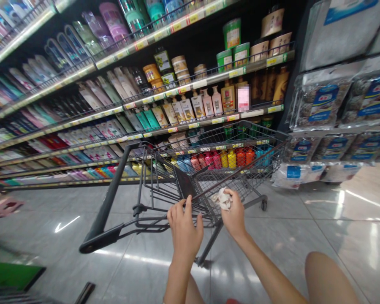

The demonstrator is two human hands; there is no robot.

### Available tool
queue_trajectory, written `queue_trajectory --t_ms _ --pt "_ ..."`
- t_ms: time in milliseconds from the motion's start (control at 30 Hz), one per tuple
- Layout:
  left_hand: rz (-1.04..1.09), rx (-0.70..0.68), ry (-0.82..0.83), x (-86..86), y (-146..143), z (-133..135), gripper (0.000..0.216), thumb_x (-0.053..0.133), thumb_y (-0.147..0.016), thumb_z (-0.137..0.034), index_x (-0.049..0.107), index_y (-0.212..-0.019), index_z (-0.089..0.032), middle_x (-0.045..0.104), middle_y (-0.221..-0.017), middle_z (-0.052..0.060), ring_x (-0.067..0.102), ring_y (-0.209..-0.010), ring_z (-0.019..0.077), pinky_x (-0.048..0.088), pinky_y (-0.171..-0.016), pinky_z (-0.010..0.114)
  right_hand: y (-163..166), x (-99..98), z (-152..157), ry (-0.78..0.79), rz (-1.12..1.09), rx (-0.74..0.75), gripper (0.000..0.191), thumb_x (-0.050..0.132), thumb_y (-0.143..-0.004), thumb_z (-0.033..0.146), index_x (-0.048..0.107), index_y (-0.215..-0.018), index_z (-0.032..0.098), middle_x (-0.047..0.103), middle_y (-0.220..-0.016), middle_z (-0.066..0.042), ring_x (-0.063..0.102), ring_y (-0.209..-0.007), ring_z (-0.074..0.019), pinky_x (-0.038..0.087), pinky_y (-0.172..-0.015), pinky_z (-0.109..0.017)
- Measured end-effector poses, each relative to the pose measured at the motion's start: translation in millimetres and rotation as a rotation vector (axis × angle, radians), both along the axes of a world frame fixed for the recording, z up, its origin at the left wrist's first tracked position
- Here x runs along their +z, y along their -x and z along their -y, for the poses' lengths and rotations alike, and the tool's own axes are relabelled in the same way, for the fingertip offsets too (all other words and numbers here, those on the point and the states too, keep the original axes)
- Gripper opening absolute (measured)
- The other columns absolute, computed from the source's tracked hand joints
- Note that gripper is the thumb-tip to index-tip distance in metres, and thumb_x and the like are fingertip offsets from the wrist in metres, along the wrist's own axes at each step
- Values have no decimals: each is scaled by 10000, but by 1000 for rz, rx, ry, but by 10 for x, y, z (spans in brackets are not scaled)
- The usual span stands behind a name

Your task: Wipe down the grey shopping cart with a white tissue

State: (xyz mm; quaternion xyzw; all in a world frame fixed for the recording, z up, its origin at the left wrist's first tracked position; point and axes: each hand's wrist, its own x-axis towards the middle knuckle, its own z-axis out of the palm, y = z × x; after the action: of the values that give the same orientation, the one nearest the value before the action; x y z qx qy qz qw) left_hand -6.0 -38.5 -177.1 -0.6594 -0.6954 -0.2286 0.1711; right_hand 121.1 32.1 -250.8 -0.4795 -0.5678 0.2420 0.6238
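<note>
Forearms [266, 264] outstretched, my half-open left hand [185, 226] touches the cart [104, 196] — my right hand [234, 213] grips crumpled cloth [222, 199]. Blue labels [324, 100] blur unreadably.

I watch through one camera on the wearer's head; it faces forward and down, close above the left hand [185, 226] and right hand [234, 217]; the shopping cart [183, 184] stands just beyond them, the shelves [190, 86] farther back, slanting across my view.

Left grip [185, 226] is palm-down, fingers [179, 209] bent and thumb [199, 223] apart; right grip [234, 213] clenched, its forearm [266, 266] slanting inward
</note>
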Motion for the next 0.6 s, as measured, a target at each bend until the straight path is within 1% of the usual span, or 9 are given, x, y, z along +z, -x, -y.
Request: queue_trajectory --t_ms 100,200,300,400,467,600 --pt "42 -54 -29 0 -113 -47 467 487 -830 -209 443 -1289 -137 526 -1160 150 447 -1125 276 372 -950 491 100 191 -45 77 -91 1 266 592 -735 192 591 -1000 169 651 -904 -70 606 -821 -209 469 -738 -322" --pt "43 -108 -20 -18 -244 -81 493 508 -801 -192 442 -1288 -148 491 -1211 159 420 -1176 295 370 -963 511 175 280 -77 108 -104 -22 160 595 -757 232 632 -898 168 643 -832 -64 596 -777 -206 463 -712 -316" --pt "30 -124 -1 -37 -309 -93 543 536 -762 -181 430 -1293 -144 442 -1264 176 386 -1214 329 362 -971 536 201 309 -79 89 -70 -43 91 550 -768 181 635 -799 177 610 -790 -50 570 -739 -193 444 -687 -301" --pt "62 -127 -7 -35 -303 -98 603 526 -746 -158 374 -1330 -129 450 -1249 176 396 -1203 319 363 -979 527 220 315 -65 101 -35 -44 112 520 -763 136 611 -722 186 571 -751 -35 541 -695 -180 421 -657 -288" --pt "80 -129 -8 -24 -289 -105 618 511 -743 -139 354 -1340 -124 473 -1215 166 418 -1176 302 373 -973 509 236 315 -60 97 -22 -19 136 503 -758 112 598 -696 188 550 -751 -29 529 -683 -172 410 -643 -280" --pt "41 -101 -6 -13 -294 -122 592 511 -716 -121 408 -1299 -101 491 -1181 163 425 -1150 300 384 -959 494 243 314 -75 83 16 64 152 492 -749 95 566 -658 191 490 -738 -3 506 -655 -150 386 -600 -255"
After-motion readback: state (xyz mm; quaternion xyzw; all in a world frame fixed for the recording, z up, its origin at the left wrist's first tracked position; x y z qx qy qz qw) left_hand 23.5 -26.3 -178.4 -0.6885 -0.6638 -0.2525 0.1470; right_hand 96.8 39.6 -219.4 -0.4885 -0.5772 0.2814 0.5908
